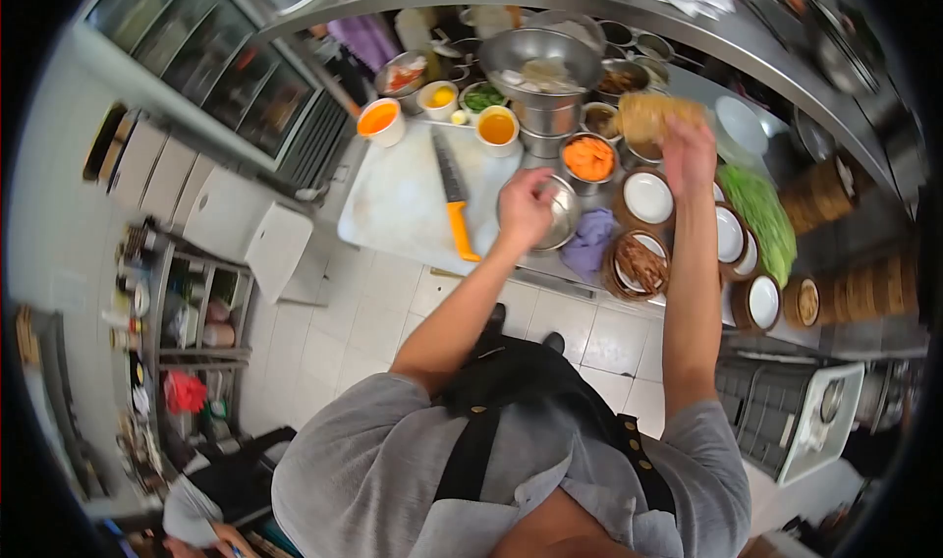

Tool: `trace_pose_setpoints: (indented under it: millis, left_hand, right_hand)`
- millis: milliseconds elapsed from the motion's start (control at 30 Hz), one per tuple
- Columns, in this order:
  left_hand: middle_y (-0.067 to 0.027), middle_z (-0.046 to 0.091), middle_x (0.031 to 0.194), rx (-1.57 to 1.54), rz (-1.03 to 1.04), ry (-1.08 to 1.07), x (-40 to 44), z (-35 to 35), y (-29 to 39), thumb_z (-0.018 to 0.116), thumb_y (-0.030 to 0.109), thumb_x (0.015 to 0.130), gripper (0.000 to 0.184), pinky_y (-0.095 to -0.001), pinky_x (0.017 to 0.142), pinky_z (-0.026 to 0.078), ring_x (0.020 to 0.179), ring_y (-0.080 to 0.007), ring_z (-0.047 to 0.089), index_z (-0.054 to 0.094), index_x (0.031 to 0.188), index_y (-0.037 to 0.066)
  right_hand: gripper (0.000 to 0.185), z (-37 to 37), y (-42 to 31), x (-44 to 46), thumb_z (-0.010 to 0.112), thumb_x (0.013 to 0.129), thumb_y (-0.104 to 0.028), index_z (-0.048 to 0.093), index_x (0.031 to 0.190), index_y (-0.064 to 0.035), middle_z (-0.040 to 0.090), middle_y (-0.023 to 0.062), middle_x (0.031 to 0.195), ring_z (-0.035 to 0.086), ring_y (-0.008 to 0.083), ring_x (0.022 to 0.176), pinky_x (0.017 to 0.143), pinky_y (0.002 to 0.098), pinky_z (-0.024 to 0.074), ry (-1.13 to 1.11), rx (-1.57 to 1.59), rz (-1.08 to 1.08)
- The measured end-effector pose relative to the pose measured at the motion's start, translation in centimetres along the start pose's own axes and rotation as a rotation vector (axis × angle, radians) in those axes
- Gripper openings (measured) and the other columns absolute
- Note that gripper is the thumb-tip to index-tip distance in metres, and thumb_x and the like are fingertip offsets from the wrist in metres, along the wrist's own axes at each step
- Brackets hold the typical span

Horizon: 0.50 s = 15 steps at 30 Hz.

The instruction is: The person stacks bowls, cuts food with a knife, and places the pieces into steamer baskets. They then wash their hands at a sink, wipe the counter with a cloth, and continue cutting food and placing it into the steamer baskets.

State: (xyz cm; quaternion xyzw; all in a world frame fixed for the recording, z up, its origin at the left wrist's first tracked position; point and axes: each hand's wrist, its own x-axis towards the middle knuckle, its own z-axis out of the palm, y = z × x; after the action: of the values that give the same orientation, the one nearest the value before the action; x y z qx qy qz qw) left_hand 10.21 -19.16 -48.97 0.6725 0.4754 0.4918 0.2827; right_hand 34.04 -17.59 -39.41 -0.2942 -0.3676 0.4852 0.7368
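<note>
My left hand (526,209) is closed, its fingers curled together at the left side of a shiny metal bowl (564,216); what they pinch is hidden. My right hand (690,155) is raised at the back right, closed on a blurred tan item (653,116). Below that hand stand round brown containers with white dishes (648,197), one of them holding reddish-brown strips (640,263). A purple cloth (589,241) lies beside the metal bowl, and a bowl of orange slices (589,158) sits behind it.
A knife (455,204) with an orange handle lies on the white cutting board (393,196). Tubs of orange liquid (497,126) and a large metal bowl (540,59) stand behind. Leafy greens (756,219) are at right. Another person (221,489) is at lower left.
</note>
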Motion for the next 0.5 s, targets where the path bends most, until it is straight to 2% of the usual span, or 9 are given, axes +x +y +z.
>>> trace_pose_setpoints:
  millis: [67, 167, 233, 300, 333, 367, 400, 467, 500]
  left_hand:
    - [-0.0107, 0.058, 0.09, 0.029, -0.076, 0.151, 0.5, -4.3, -4.7, 0.069, -0.001, 0.07, 0.035, -0.0294, 0.06, 0.049, 0.062, -0.0176, 0.055, 0.063, 0.104, 0.006]
    - [-0.0099, 0.054, 0.103, 0.093, -0.206, 0.625, -2.0, -14.1, -10.5, 0.069, -0.002, 0.072, 0.042, -0.0279, 0.066, 0.048, 0.069, -0.0134, 0.055, 0.057, 0.112, 0.006]
    - [-0.0119, 0.053, 0.104, 0.174, -0.442, 0.997, -6.1, -20.6, -15.5, 0.066, -0.001, 0.073, 0.04, -0.0294, 0.074, 0.048, 0.074, -0.0175, 0.055, 0.055, 0.111, 0.002]
    - [-0.0127, 0.052, 0.104, 0.166, -0.647, 1.094, -11.5, -22.9, -25.2, 0.065, 0.0, 0.074, 0.039, -0.031, 0.076, 0.047, 0.076, -0.0205, 0.056, 0.053, 0.111, 0.001]
    - [-0.0134, 0.052, 0.105, 0.154, -0.811, 1.123, -14.6, -23.1, -29.3, 0.064, 0.001, 0.074, 0.039, -0.0327, 0.078, 0.046, 0.079, -0.0236, 0.056, 0.052, 0.111, 0.001]
    - [-0.0127, 0.056, 0.099, 0.289, -0.838, 0.907, -16.2, -22.7, -31.2, 0.063, 0.005, 0.073, 0.029, -0.0363, 0.079, 0.046, 0.083, -0.0277, 0.057, 0.057, 0.101, 0.0]
    - [-0.0127, 0.06, 0.087, -0.018, -0.916, 0.712, -15.8, -23.0, -29.6, 0.065, 0.008, 0.069, 0.02, -0.038, 0.078, 0.047, 0.085, -0.0291, 0.058, 0.062, 0.088, 0.003]
    - [-0.0185, 0.063, 0.094, 0.112, -0.617, 0.129, -16.6, -18.7, -36.5, 0.061, 0.007, 0.061, 0.02, -0.0417, 0.076, 0.05, 0.088, -0.0353, 0.059, 0.066, 0.08, 0.004]
    - [-0.0211, 0.062, 0.101, 0.247, -0.621, 0.037, -14.5, -17.7, -35.9, 0.058, 0.003, 0.062, 0.024, -0.0415, 0.08, 0.05, 0.096, -0.036, 0.058, 0.066, 0.084, 0.001]
  right_hand:
    - [0.037, 5.3, 0.8, 3.3, 0.07, 0.076, -0.01, 0.055, 0.109, 0.0006, 0.063, 0.0108, 0.097, 0.061, 0.0214, 0.09, 0.079, 0.0335, 0.049, 0.068, -0.585, 0.029]
    - [0.052, 9.8, 2.8, -0.5, 0.068, 0.077, -0.005, 0.046, 0.124, -0.0008, 0.055, 0.0113, 0.118, 0.054, 0.0186, 0.107, 0.081, 0.0305, 0.0478, -0.016, -1.012, -0.33]
    - [0.06, 11.4, 6.8, -7.7, 0.054, 0.078, 0.012, 0.037, 0.133, -0.0024, 0.052, 0.0105, 0.121, 0.053, 0.0194, 0.109, 0.091, 0.0312, 0.0448, -0.371, -0.754, -0.081]
    - [0.066, 11.0, 12.7, -16.3, 0.057, 0.078, 0.009, 0.035, 0.137, -0.0073, 0.055, 0.0117, 0.118, 0.059, 0.0162, 0.099, 0.075, 0.0262, 0.0511, -0.616, -0.736, 0.295]
    - [0.067, 13.6, 13.8, -19.4, 0.059, 0.077, 0.007, 0.034, 0.138, -0.008, 0.059, 0.0133, 0.111, 0.064, 0.0155, 0.086, 0.063, 0.0243, 0.0517, -0.622, -0.936, 0.57]
    - [0.064, 12.3, 17.2, -22.5, 0.055, 0.078, 0.007, 0.034, 0.137, -0.0059, 0.062, 0.0141, 0.105, 0.065, 0.0161, 0.077, 0.058, 0.0244, 0.0513, -0.603, -0.95, 0.555]
    - [0.057, 11.0, 19.2, -24.4, 0.05, 0.08, 0.005, 0.036, 0.135, -0.0041, 0.061, 0.0142, 0.107, 0.065, 0.0164, 0.077, 0.057, 0.0251, 0.0521, -0.582, -1.103, 0.662]
    - [0.048, 7.8, 21.0, -27.9, 0.049, 0.082, 0.002, 0.042, 0.129, -0.0033, 0.061, 0.0125, 0.103, 0.065, 0.0176, 0.072, 0.049, 0.0267, 0.0525, -0.443, -1.312, 0.937]
    - [0.046, 4.6, 20.6, -29.2, 0.051, 0.081, 0.001, 0.045, 0.126, -0.0025, 0.061, 0.0131, 0.102, 0.064, 0.0188, 0.069, 0.047, 0.0286, 0.0513, -0.33, -1.241, 1.162]
